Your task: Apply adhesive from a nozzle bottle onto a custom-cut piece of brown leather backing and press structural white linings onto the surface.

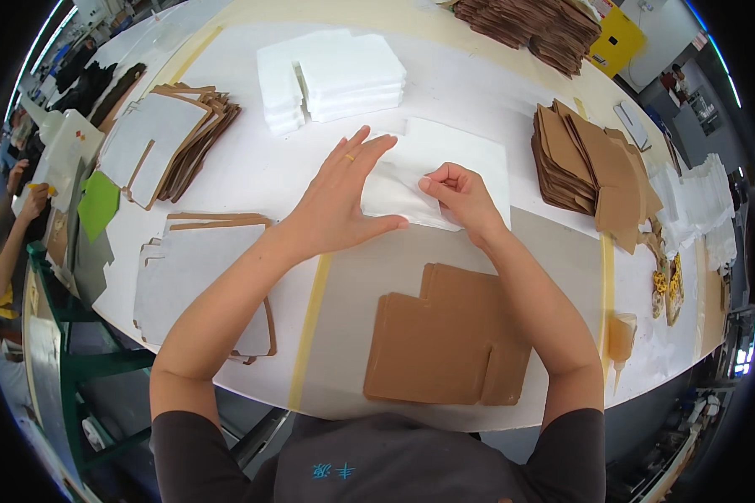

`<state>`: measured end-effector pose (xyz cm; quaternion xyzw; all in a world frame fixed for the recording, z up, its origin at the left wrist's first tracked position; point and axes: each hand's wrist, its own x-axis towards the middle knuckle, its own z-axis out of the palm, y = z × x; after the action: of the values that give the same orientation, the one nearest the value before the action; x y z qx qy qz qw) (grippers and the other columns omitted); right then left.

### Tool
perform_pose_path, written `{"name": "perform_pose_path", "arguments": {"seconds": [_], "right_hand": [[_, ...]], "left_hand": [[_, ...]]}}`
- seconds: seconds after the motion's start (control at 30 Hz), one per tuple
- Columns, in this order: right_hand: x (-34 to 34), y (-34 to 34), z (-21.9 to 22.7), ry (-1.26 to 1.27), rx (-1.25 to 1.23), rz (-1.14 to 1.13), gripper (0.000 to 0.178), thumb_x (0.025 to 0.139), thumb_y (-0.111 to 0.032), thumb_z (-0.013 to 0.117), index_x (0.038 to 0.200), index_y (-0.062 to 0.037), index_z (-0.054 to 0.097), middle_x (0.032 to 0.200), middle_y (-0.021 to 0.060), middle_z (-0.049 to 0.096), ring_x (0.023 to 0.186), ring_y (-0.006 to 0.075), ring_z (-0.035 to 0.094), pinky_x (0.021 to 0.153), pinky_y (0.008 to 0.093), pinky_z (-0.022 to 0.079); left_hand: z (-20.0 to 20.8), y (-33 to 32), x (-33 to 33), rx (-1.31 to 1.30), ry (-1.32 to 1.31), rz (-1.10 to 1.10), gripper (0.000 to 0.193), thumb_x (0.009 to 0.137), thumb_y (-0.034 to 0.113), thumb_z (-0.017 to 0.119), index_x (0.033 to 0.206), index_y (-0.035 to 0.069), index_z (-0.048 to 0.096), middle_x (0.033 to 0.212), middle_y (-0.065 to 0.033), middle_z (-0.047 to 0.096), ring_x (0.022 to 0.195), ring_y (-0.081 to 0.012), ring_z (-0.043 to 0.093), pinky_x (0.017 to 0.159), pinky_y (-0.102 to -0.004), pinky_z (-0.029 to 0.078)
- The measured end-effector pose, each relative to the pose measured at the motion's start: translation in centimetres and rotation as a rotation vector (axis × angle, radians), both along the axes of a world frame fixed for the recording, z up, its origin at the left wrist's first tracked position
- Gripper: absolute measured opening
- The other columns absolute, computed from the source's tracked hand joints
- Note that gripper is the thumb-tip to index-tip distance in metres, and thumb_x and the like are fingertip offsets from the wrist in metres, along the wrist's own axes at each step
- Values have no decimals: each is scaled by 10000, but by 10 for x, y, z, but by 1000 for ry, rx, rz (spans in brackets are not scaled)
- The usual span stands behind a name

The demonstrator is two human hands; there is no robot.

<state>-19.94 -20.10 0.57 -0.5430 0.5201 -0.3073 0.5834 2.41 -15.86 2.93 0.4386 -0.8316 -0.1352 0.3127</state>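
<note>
A white, notched foam-like sheet (470, 155) lies in front of me, with a thin, wrinkled white film (398, 191) over its near left part. My right hand (466, 199) is closed in a pinch at the film's right side, thumb against curled fingers. My left hand (331, 197) is open at the film's left, thumb and fingers spread wide; whether its fingertips touch the film I cannot tell. Between my forearms, a flat brown cardboard piece (432, 344) with a notch and a slit rests on the grey mat (340, 335).
Beyond the hands stands a stack of white sheets (344, 71). Pale-faced cardboard pieces lie in a left stack (155, 138) and a nearer pile (197, 268). Brown cardboard stacks (575, 159) occupy the right and far right (528, 29). An amber glue bottle (622, 339) lies near the right edge.
</note>
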Motion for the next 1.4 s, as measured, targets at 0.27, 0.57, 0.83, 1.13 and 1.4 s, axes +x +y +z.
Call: {"name": "perform_pose_path", "arguments": {"seconds": [0.27,0.57,0.83,1.13,1.4], "right_hand": [[-28,-1,15,-100,-164,-107,233,864,-174,705,1063,-76,633,969,-8,648,838,72,546,731,227,429],[-139,50,-15,768,-958,166,374,760,-134,754,1120,-130,653,1145,69,649,1021,259,607,834,329,516],[-147,-24,16,292,-31,76,40,820,-90,684,820,-82,644,866,-11,654,753,56,559,589,226,404],[-100,-109,97,-385,-491,-501,64,928,-121,534,973,-86,564,966,39,652,839,63,546,757,243,475],[-103,-57,54,-147,-295,-248,83,966,-63,414,971,-25,488,1067,91,628,891,127,588,912,350,550]], "left_hand": [[-25,-62,-15,357,96,24,606,789,268,767,1303,56,527,1150,-134,630,1009,-235,578,885,-337,459],[-28,-58,-6,635,182,56,220,870,184,679,972,-9,704,992,-84,683,824,-138,572,781,-281,457],[-2,-107,-6,836,130,19,310,904,292,644,912,-9,717,796,-22,663,696,-78,532,623,-256,431],[82,-180,-14,294,530,184,332,917,335,620,933,18,713,843,-6,680,752,-61,575,675,-242,477],[46,-125,-10,584,512,-110,261,950,254,601,1060,37,694,1043,-43,663,919,-91,612,891,-295,550]]}}
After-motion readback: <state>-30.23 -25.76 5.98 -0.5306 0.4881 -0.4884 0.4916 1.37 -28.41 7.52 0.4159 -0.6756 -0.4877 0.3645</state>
